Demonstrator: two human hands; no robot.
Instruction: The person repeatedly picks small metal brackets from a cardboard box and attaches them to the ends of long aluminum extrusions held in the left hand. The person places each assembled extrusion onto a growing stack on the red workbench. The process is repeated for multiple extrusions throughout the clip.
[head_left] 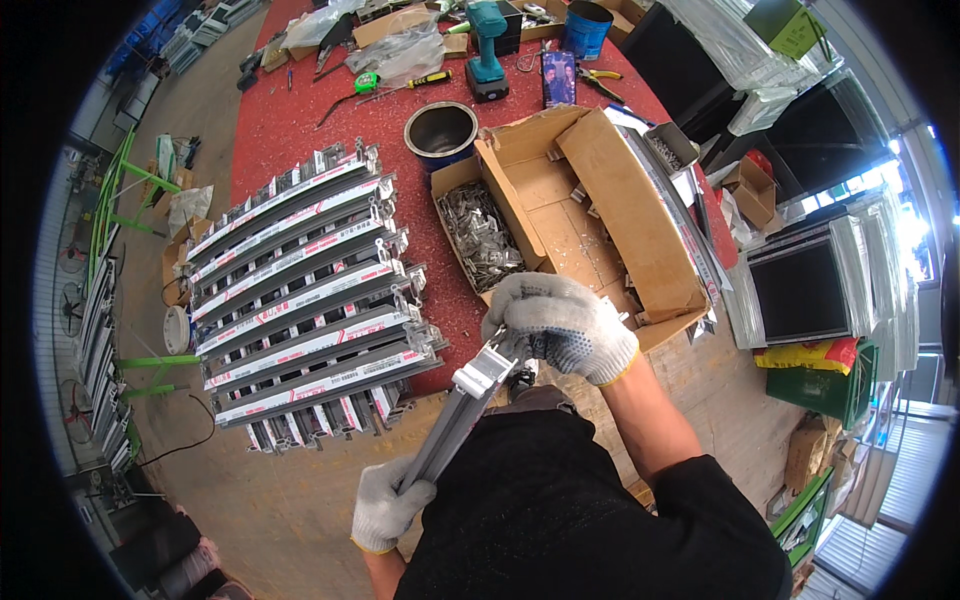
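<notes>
My left hand, in a white knit glove, is wrapped round the lower end of a grey aluminium profile. The profile slants up and away in front of my body, with a pale, stepped end piece at the top. My right hand, in a glove with dark dots, is bent closed just above that end. Its fingertips are pinched near a small shiny piece, which I cannot make out well. Just beyond it stands a small cardboard box full of small metal clips.
Stacked profiles lie crosswise on the red table, left. A large open carton and a dark round pot stand beyond my right hand. Farther back are a teal cordless drill, a blue bucket and pliers.
</notes>
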